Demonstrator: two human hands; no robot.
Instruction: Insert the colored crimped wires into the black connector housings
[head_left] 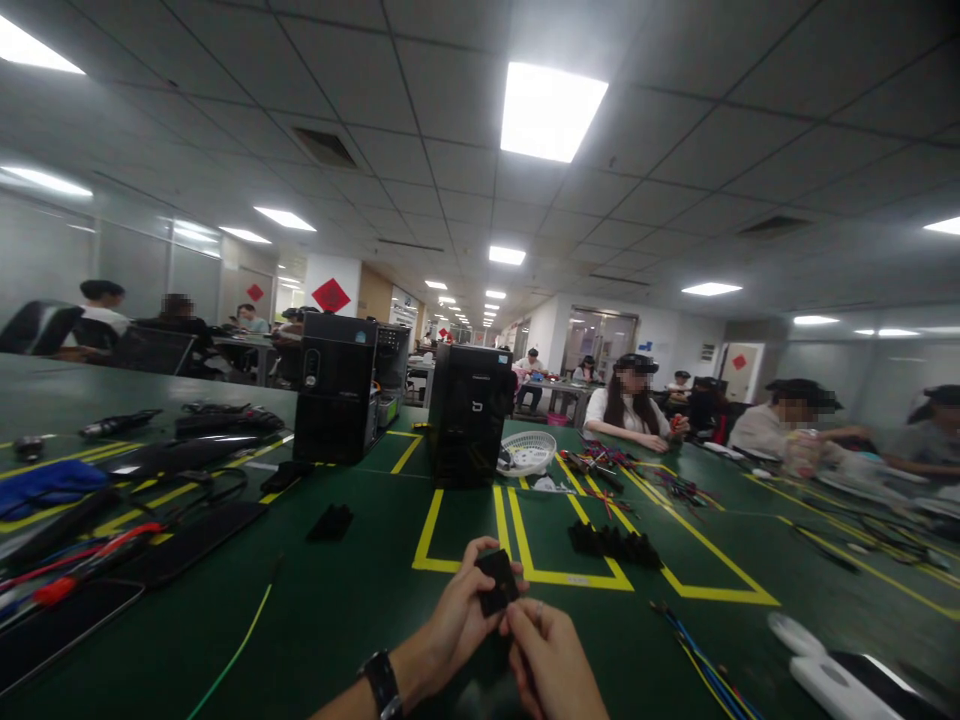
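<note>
In my left hand (pixel 451 612) is a small flat black square piece (pixel 495 580), gripped between thumb and fingers just above the table. My right hand (pixel 553 650) is closed in a pinch at the lower right corner of that piece; whatever sits between its fingertips is too small to make out. A few dark pieces (pixel 330 522) lie on the green table to the left, and a row of similar black pieces (pixel 615 545) lies to the right. Nearer me on the right is a bundle of blue and yellow wires (pixel 701 660).
Two black computer cases (pixel 471 415) stand ahead, beside a white basket (pixel 529 452). Coloured wires (pixel 600 470) lie beyond the yellow tape. Cables, a blue cloth (pixel 49 487) and a single green wire (pixel 244 640) are on the left. A co-worker (pixel 630 410) sits across the table.
</note>
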